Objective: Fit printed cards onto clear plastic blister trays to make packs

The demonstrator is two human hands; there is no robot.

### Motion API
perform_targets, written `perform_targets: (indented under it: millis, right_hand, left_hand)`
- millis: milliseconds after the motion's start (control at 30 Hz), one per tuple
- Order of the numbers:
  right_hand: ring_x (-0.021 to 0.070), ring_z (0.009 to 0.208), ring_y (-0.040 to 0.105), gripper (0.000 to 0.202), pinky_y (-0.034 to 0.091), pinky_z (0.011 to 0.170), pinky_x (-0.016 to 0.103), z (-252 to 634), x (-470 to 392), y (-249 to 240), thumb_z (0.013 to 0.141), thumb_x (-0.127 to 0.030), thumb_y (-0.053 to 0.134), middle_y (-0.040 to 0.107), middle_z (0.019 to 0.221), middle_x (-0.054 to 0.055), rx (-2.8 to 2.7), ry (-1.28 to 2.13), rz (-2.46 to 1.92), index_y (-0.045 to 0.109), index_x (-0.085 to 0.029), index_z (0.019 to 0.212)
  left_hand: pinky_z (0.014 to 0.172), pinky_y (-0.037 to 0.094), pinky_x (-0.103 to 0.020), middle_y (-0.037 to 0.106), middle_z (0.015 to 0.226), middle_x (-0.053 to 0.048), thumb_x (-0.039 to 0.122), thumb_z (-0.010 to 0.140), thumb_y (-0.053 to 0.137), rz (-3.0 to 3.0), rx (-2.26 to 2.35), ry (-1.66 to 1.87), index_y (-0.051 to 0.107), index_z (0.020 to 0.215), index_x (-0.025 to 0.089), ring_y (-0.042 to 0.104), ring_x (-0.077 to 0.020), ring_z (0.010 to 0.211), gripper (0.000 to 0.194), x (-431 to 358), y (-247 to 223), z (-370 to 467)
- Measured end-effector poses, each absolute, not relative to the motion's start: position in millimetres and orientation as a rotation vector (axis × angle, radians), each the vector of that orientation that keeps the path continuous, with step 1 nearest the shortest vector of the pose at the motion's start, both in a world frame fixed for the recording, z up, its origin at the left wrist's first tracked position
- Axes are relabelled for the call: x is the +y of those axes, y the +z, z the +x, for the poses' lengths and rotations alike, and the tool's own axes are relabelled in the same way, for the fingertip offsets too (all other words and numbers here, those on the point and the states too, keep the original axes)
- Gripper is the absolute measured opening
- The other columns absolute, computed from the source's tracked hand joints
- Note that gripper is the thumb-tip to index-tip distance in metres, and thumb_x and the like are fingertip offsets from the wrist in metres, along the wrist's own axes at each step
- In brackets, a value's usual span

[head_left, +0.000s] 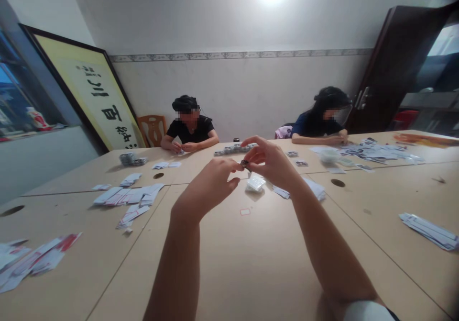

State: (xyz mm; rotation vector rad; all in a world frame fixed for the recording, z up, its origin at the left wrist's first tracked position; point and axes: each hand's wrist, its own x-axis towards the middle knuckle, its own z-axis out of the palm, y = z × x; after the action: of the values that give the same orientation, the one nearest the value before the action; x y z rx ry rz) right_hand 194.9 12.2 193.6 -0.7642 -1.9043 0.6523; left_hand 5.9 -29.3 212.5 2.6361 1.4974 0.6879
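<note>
Above the middle of the table, my right hand [268, 160] pinches a small dark item [244, 163] between thumb and fingers. My left hand [215, 183] reaches the same item from the left with its fingertips; its thumb stands apart from the index finger. Just below the hands, a small stack of clear plastic packets [255, 182] lies on the table. A small red-edged label [245, 212] rests nearer to me. White paper slips [281, 192] lie partly behind my right forearm.
Across the table [229, 273] sit two people [190, 129] [321, 120], hands on their work. Paper piles [125, 195] lie at left, a paper bundle [428, 230] at right. Small packs [229, 149] line the far side. Round holes [337, 182] pierce the tabletop.
</note>
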Motion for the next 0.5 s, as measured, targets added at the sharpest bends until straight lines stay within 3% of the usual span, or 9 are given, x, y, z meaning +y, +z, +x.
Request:
perform_targets:
  millis: [133,233,400,500]
  right_hand:
    - [0.0117,0.074,0.07,0.051,0.053,0.07,0.027,200,11,194,0.079,-0.005,0.054,0.072,0.093,-0.002,-1.957,0.514,-0.722,0.055,-0.027,0.125]
    - [0.0117,0.075,0.07,0.059,0.053,0.07,0.027,201,13,193,0.08,-0.005,0.052,0.073,0.103,-0.001,-1.987,0.502,-0.703,0.051,-0.029,0.133]
    - [0.0129,0.077,0.069,0.044,0.054,0.076,0.027,201,22,191,0.08,-0.008,0.06,0.071,0.081,-0.003,-1.967,0.607,-0.653,0.059,-0.024,0.121]
    - [0.012,0.075,0.067,0.029,0.053,0.073,0.027,202,29,190,0.079,-0.011,0.065,0.069,0.079,-0.003,-1.932,0.717,-0.581,0.062,-0.023,0.105]
  left_hand:
    - [0.093,0.052,-0.038,0.076,0.114,-0.006,0.024,0.089,0.065,2.594,1.425,0.718,0.075,0.106,0.02,0.068,-0.0254,0.108,0.02,-33,216,2]
    - [0.09,0.052,-0.036,0.077,0.112,-0.005,0.028,0.089,0.065,2.589,1.378,0.675,0.076,0.102,0.021,0.069,-0.0234,0.102,0.019,-37,220,0]
    - [0.082,0.055,-0.031,0.078,0.109,-0.007,0.033,0.089,0.063,2.522,1.403,0.667,0.075,0.107,0.018,0.072,-0.0217,0.095,0.027,-38,223,-2]
    - [0.073,0.055,-0.029,0.077,0.109,-0.006,0.034,0.089,0.061,2.449,1.387,0.614,0.073,0.115,0.02,0.073,-0.021,0.09,0.032,-37,225,-3]
